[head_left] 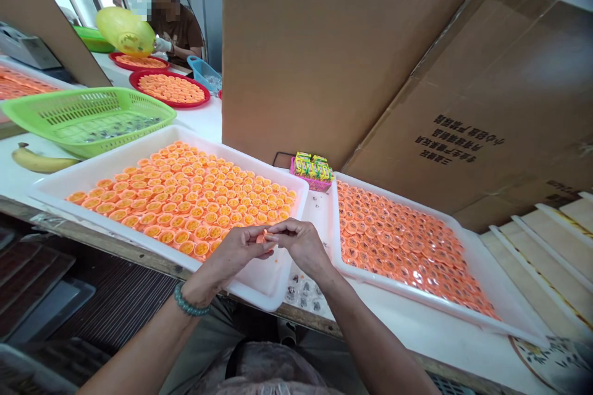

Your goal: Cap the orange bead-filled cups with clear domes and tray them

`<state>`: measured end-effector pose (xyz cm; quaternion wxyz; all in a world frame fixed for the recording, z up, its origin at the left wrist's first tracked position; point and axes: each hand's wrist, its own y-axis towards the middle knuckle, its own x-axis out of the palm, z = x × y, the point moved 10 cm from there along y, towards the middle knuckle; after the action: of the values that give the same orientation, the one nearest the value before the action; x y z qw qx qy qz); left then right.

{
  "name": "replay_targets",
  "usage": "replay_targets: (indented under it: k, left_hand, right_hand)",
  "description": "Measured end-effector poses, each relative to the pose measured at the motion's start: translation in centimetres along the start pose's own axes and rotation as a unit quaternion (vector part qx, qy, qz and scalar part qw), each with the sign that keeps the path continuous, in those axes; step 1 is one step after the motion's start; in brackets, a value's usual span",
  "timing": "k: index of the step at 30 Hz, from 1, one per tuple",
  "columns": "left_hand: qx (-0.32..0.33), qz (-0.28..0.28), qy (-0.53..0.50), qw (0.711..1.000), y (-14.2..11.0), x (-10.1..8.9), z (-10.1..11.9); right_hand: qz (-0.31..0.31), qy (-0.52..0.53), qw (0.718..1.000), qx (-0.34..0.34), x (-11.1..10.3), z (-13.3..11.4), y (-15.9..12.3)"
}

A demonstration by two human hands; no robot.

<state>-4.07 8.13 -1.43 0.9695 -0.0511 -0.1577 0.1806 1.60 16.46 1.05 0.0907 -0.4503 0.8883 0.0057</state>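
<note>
My left hand [234, 253] and my right hand [301, 245] meet above the near right corner of the left white tray [259, 287]. Together they pinch one small orange cap [262, 237] between their fingertips. A green bead bracelet sits on my left wrist. The left tray holds several rows of upturned orange caps [185, 194] with yellow insides. The right white tray [467, 315] is packed with orange caps [398, 241] lying the other way up.
A small pink basket of yellow-green packets [312, 168] stands between the trays, before large cardboard sheets [324, 43]. A green basket [88, 114] and a banana [39, 160] lie at left. Another person [171, 12] sits at the far end by red plates [169, 87] of caps.
</note>
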Motion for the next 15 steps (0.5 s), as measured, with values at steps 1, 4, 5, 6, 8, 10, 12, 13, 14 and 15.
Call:
replay_targets:
  k: [1,4,5,6,8,10,12,13,14,15]
  left_hand:
    - [0.002,0.002,0.005,1.0,0.0,-0.1,0.0]
    - [-0.004,0.013,0.002,1.0,-0.2,-0.3,-0.1]
    - [-0.008,0.018,-0.004,1.0,-0.2,-0.3,-0.2]
    - [-0.01,0.024,-0.009,1.0,-0.3,-0.4,-0.3]
    - [-0.01,0.03,-0.019,0.999,-0.2,-0.4,-0.3]
    - [-0.01,0.032,-0.025,0.999,-0.2,-0.3,-0.4]
    - [-0.013,0.039,-0.028,0.999,-0.1,-0.4,-0.5]
    - [-0.012,0.044,-0.027,0.999,-0.1,-0.5,-0.5]
    - [-0.011,0.05,-0.026,0.998,0.0,-0.6,-0.4]
    - [-0.01,0.054,-0.026,0.998,0.0,-0.7,-0.4]
  right_hand:
    - [-0.003,0.009,1.0,0.014,0.1,0.3,0.0]
    - [-0.015,0.007,0.999,0.031,0.4,0.7,0.0]
    - [-0.019,0.005,0.999,0.031,0.5,0.8,0.0]
    - [-0.024,0.009,0.999,0.031,0.5,0.9,0.0]
    - [-0.029,0.021,0.999,0.026,0.4,1.0,-0.1]
    - [-0.02,0.019,1.0,0.005,-0.1,0.7,-0.4]
    - [-0.01,-0.002,0.999,-0.038,-0.5,0.0,-0.9]
    - [-0.006,-0.017,0.998,-0.066,-0.7,-0.5,-1.2]
    - [-0.005,-0.035,0.995,-0.095,-0.7,-1.0,-1.6]
    - [-0.006,-0.056,0.991,-0.124,-0.7,-1.5,-2.1]
